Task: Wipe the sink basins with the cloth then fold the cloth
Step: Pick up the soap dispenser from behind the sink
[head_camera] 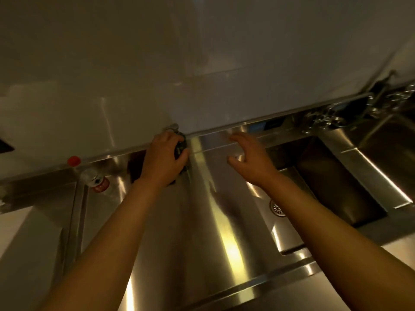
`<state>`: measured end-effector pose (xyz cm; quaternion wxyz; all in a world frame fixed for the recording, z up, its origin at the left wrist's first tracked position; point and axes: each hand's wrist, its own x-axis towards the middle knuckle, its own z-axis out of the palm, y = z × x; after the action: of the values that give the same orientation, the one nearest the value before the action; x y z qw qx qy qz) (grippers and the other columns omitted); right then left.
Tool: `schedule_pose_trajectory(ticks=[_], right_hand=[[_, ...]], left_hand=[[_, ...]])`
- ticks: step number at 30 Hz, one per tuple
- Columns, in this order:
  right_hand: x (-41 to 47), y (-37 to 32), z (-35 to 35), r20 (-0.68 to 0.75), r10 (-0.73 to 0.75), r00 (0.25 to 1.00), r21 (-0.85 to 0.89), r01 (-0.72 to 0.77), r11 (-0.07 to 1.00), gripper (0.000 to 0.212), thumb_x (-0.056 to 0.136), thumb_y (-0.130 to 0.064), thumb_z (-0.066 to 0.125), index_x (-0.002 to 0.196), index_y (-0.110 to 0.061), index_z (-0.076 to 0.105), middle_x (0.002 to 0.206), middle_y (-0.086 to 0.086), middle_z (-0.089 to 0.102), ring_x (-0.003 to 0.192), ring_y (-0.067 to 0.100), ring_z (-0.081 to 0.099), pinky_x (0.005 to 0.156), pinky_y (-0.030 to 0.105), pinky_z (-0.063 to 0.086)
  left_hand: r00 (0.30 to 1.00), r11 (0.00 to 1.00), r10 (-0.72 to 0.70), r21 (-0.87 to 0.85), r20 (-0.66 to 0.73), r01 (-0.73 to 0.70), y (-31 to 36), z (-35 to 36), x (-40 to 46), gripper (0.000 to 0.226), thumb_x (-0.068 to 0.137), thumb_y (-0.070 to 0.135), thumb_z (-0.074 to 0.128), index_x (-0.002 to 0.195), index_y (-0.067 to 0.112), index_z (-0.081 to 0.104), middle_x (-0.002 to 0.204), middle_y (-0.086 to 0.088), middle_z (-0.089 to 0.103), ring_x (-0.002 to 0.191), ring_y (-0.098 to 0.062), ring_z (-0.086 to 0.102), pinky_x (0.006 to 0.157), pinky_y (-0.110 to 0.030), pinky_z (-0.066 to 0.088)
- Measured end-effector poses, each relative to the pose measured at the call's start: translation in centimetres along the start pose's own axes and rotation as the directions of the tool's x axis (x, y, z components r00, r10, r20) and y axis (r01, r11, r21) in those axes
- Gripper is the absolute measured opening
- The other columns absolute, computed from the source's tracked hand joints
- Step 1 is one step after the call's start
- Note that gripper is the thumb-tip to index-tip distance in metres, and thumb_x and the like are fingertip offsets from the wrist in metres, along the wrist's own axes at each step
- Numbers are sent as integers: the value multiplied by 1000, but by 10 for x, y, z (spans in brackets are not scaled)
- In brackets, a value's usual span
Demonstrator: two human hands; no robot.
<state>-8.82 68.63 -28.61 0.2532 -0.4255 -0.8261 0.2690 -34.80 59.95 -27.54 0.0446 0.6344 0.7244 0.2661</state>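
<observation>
In the head view, we judge the wiping step to be in hand. Our left hand (162, 157) reaches to the back rim of the sink (224, 221), where the steel meets the wall (157, 63), and its fingers curl round a dark, bunched thing that we take for the cloth (180, 149). Only a small part of it shows past the knuckles. So the left grip is clamped on the cloth, pressed at the rear edge of the near basin. Our right hand (249, 157) hovers just beside it over the same rear ledge, fingers spread and loosely bent — its grip is apart and holds nothing.

The next move, as we judge it, calls for drawing the cloth down off the ledge and sweeping it over the basin floor toward the drain (277, 208), then on to the basin at the right (336, 180). Folding is not yet begun.

Much is hard to make out. The light is dim and yellow, and glare streaks the steel — we cannot tell wet from dry. A red-capped bottle (94, 176) lies blurred at the left. The tap fittings (325, 118) at the far right are a tangle, and the right basin runs out of view.
</observation>
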Motion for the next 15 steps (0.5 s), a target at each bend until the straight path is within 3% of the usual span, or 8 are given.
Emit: schedule_pose_trajectory(ticks=[2,6,10,15], right_hand=[[-22,14,-45,-123,-18,992,-85,7,996,64,86,-37,70,145,-18,53,154,7,47,142,25,41,117,46,34],[-80,39,-142,-292,-14,956,-202,-47,978,71,86,-52,58,150,-27,43,156,2,43,145,22,34,120,51,26],[-143,68,-235,-376,48,925,-310,-175,935,77,87,-63,48,155,-32,34,163,0,31,152,24,23,124,57,16],[-225,112,-338,-511,83,855,-367,-304,879,77,89,-63,49,157,-31,30,166,1,25,155,26,17,124,59,15]], left_hand=[[998,998,69,12,2,-69,48,3,8,43,98,36,66,134,12,64,137,-12,59,129,-35,51,109,-50,44],[980,976,199,90,23,-201,155,15,20,60,99,49,59,151,20,51,157,-9,46,147,-32,37,121,-54,30],[942,932,333,135,46,-336,267,33,27,67,99,55,56,156,24,42,163,-6,37,153,-30,27,122,-58,25],[893,887,449,101,38,-451,399,59,21,69,99,59,51,158,26,38,166,-5,33,157,-30,20,123,-60,22]])
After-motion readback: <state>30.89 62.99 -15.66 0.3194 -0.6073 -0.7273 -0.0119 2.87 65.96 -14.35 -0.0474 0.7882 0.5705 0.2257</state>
